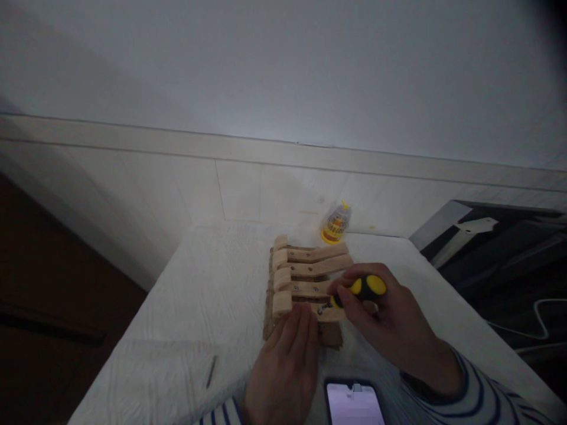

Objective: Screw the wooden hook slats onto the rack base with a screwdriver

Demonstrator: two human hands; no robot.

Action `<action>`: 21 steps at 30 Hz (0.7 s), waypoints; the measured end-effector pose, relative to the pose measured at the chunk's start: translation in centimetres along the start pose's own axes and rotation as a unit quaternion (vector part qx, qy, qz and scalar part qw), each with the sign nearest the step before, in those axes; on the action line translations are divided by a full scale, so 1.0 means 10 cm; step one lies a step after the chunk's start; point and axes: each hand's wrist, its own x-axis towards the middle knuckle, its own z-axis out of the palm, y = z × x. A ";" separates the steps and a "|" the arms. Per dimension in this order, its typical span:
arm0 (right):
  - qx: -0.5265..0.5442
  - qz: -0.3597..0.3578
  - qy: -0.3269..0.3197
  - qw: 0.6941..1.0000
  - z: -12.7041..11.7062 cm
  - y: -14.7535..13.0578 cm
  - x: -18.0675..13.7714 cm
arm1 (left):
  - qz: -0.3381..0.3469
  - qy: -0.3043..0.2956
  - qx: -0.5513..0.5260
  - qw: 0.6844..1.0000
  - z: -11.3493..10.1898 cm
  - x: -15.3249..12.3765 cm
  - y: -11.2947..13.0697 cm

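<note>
A wooden piece lies on the table, made of several pale slats (305,288) with rounded blocks at their left ends, set across a rough brown board (331,336). My right hand (390,319) is closed around a black and yellow screwdriver (371,287). The screwdriver's tip meets the nearest slat (333,313) at a screw. My left hand (287,360) presses its fingers together on that same slat, close to the tip; its thumb is hidden. Dark screw heads show in the other slats.
A clear, yellow-based container (336,223) stands behind the wooden piece, near the wall. A lit phone (354,404) lies at the near edge, and a thin metal rod (211,372) rests on the white cloth (177,313) at left. Dark equipment (522,260) stands at right.
</note>
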 end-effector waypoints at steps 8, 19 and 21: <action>-0.016 0.014 -0.004 1.000 -0.01 0.00 0.00 | 0.010 -0.014 -0.006 1.000 0.00 -0.01 0.01; 0.007 0.004 -0.060 0.998 -0.06 -0.07 0.02 | 0.011 -0.034 -0.002 0.999 0.01 -0.02 0.00; 0.006 0.003 -0.058 0.998 -0.06 -0.08 0.02 | 0.013 -0.042 0.001 0.999 0.01 -0.02 0.00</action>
